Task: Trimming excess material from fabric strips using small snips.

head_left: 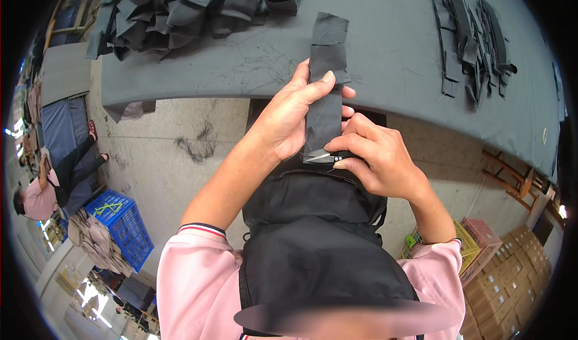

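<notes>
Grey ribbed cloth covers the long work table [385,51] seen in the head view, with pale concrete floor [138,171] visible below the table's near edge. At the table's far left lies a heap of dark grey folded fabric pieces [186,9]; at its right, a smaller bundle of narrow dark grey fabric strips [460,33]. Loose dark threads [259,63] are scattered between the heap and the table's near edge.

One dark grey rectangular fabric strip [326,114] extends across the table's near edge towards the wearer's black fabric apron [319,262]. Left hand [286,114]: clamped on this strip, thumb on top, fingertips emerging past its right edge. Right hand [376,150]: closed around small silver-bladed thread snips [319,157], blades over the strip's lower end; blade contact with the fabric cannot be determined. Left of the table stands a blue plastic lattice crate [123,231]
</notes>
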